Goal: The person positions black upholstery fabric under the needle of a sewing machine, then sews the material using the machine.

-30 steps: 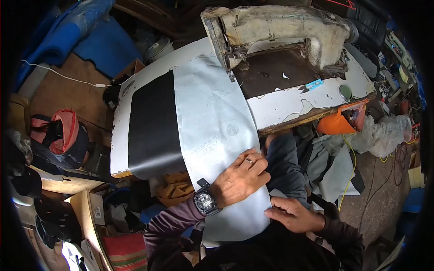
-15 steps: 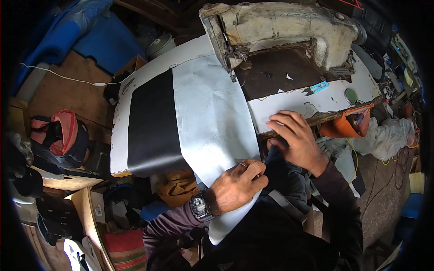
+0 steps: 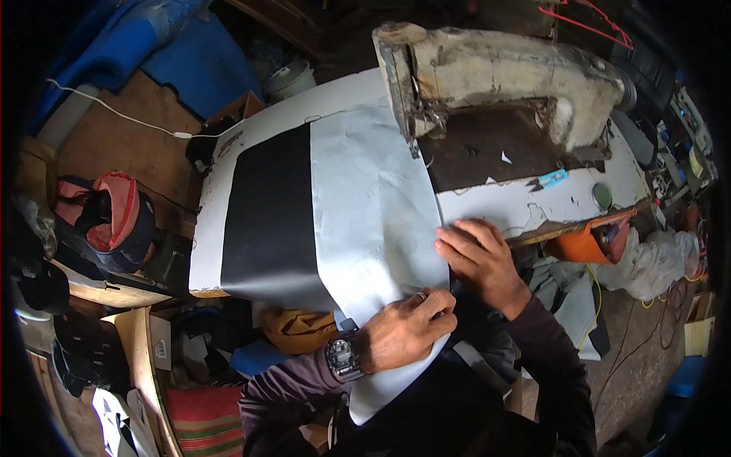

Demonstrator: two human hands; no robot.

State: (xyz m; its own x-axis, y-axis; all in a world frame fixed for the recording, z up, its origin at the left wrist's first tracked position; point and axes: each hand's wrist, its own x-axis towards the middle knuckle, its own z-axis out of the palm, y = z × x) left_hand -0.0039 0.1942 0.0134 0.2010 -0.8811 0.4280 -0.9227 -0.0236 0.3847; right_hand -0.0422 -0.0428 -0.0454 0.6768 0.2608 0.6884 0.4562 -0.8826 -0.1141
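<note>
A white sheet of material [image 3: 365, 198] joined to or lying beside a black sheet [image 3: 270, 206] spreads over the sewing table and hangs off its front edge. My left hand [image 3: 407, 331], with a watch on the wrist, is closed on the white sheet's hanging right edge. My right hand [image 3: 487, 263] rests at that same edge by the table front, fingers stretched out and touching it; its thumb is hidden. The worn sewing machine [image 3: 510, 68] stands just beyond, its needle end over the sheet's far right edge.
Blue thread snips [image 3: 550, 180] and a small round tin [image 3: 601, 196] lie on the table's right side. An orange pouch [image 3: 590, 242] hangs from its front edge. To the left are an open bag [image 3: 110, 213] and a white cable [image 3: 122, 114]. Plastic bags [image 3: 655, 259] sit at right.
My right hand has moved left onto the sheet's edge. The left hand still grips the sheet at nearly the same spot. The whole view has shifted slightly.
</note>
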